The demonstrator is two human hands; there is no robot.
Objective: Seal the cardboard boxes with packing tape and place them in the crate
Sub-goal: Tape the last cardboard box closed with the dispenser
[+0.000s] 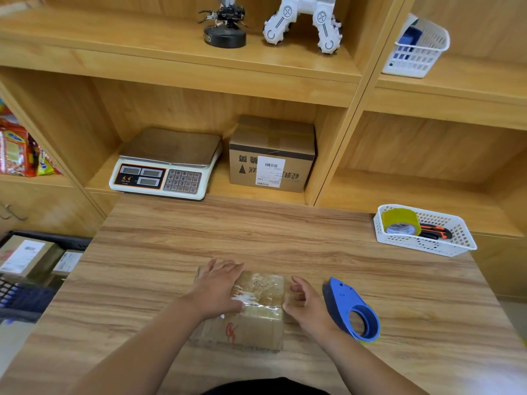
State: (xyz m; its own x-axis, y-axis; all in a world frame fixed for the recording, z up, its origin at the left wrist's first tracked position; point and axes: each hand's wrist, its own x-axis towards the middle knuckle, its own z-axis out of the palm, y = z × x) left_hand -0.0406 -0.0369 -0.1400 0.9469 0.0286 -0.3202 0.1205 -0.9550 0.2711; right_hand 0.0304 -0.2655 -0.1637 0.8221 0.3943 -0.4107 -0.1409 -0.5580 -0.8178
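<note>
A small cardboard box (256, 315) with clear tape across its top lies on the wooden table (285, 238), near the front edge. My left hand (216, 286) lies flat on the box's top with straight fingers pressing the tape. My right hand (306, 302) is at the box's right side, fingers loosely curled, thumb near the box's corner, holding nothing. A blue tape dispenser (352, 309) lies on the table just right of my right hand. A dark crate (57, 240) on the floor at the left holds several labelled boxes (25, 258).
A white basket (456, 243) with a roll of tape (400, 222) and an orange cutter stands at the table's back right. On the shelf behind are a weighing scale (168, 163) and a larger labelled cardboard box (271, 155). Robot models stand higher up.
</note>
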